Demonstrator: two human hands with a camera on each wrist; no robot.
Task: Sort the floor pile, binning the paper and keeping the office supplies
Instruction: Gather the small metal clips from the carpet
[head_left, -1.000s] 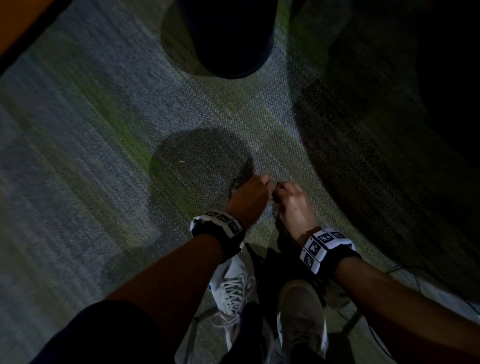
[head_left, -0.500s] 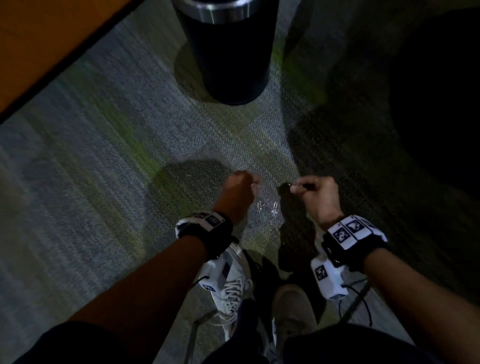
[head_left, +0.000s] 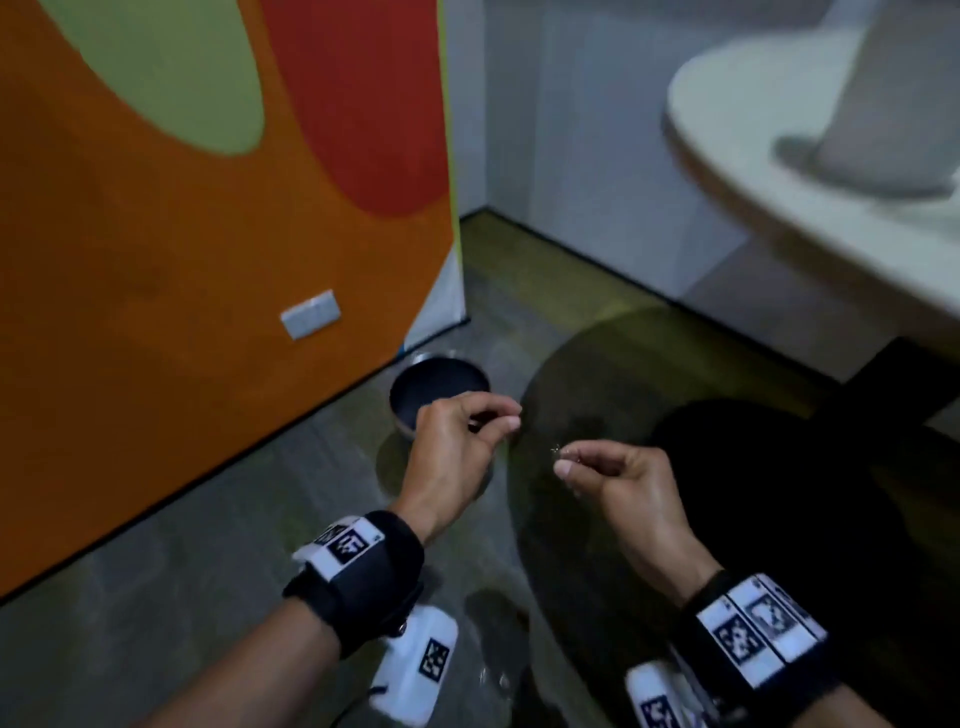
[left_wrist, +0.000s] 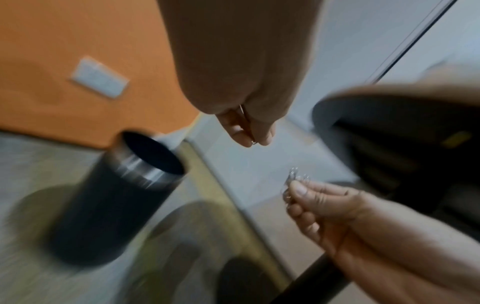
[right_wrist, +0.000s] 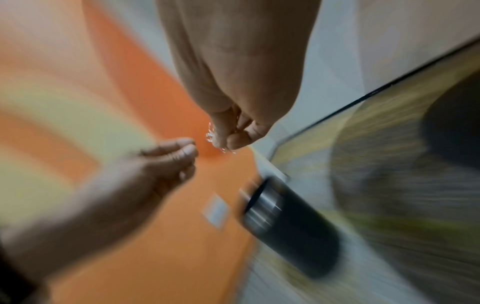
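step: keeping supplies | left hand (head_left: 457, 457) pinches one paper clip (left_wrist: 253, 142) | right hand (head_left: 618, 483) pinches paper clips (left_wrist: 293, 179) | next, likely: set them on table (head_left: 753, 171), upper right, not bin (head_left: 415, 395)

Head looks down; wrist views share bin (left_wrist: 116, 197).

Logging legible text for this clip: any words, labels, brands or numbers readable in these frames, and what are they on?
None can be read.
Left wristband: black-and-white square marker patterns, no letters.
Right wristband: the same kind of marker patterns, no letters.
Grey wall plate: blank or too blurred to tell.
Black bin: no label visible.
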